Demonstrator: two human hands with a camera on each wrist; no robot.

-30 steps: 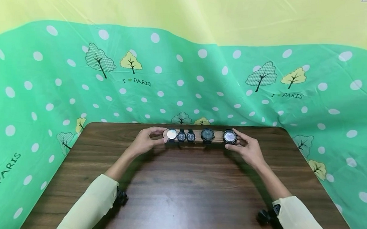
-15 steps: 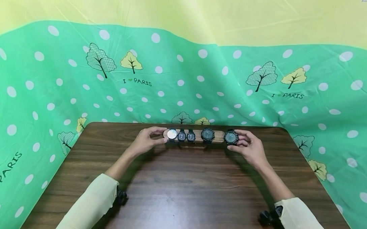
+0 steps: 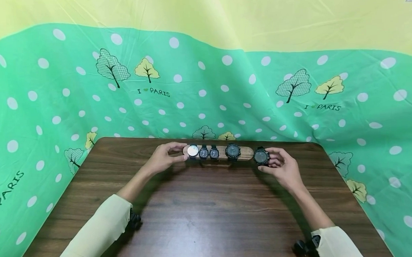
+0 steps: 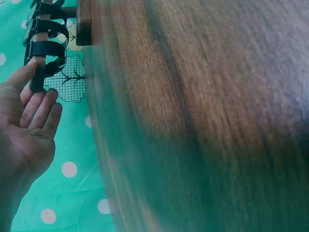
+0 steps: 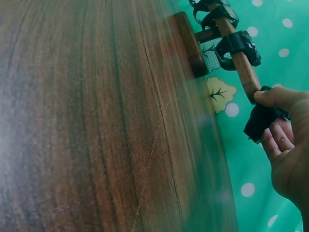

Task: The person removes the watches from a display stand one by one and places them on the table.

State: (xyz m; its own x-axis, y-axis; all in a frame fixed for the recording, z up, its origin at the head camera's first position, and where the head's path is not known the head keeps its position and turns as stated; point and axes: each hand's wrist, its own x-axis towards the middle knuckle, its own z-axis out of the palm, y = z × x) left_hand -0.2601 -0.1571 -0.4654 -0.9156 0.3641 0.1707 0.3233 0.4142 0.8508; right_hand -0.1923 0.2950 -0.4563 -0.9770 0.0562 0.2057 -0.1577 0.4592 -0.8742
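Observation:
A wooden watch stand with a round-ended bar (image 3: pixel 247 153) stands at the table's back edge. My left hand (image 3: pixel 162 158) pinches the bar's left end between thumb and fingers. Past the bar's right end, my right hand (image 3: pixel 286 170) holds a black wristwatch (image 3: pixel 261 156) with a round dark dial. In the right wrist view its black strap (image 5: pixel 262 119) is just off the bar's tip. Still strapped round the bar are a watch with a bright dial (image 3: pixel 192 150), two small dark watches (image 3: pixel 208 153) side by side, and a large black watch (image 3: pixel 233 151).
The stand's wooden base (image 5: pixel 190 43) lies under the bar on the brown wooden table (image 3: pixel 195 212). A green and yellow polka-dot cloth (image 3: pixel 205 94) printed with trees hangs close behind the table and at both sides.
My right hand has slid the black watch rightward along the bar and past its end. The watch's dial went from bright glare to dark. My left hand has stayed at the left end.

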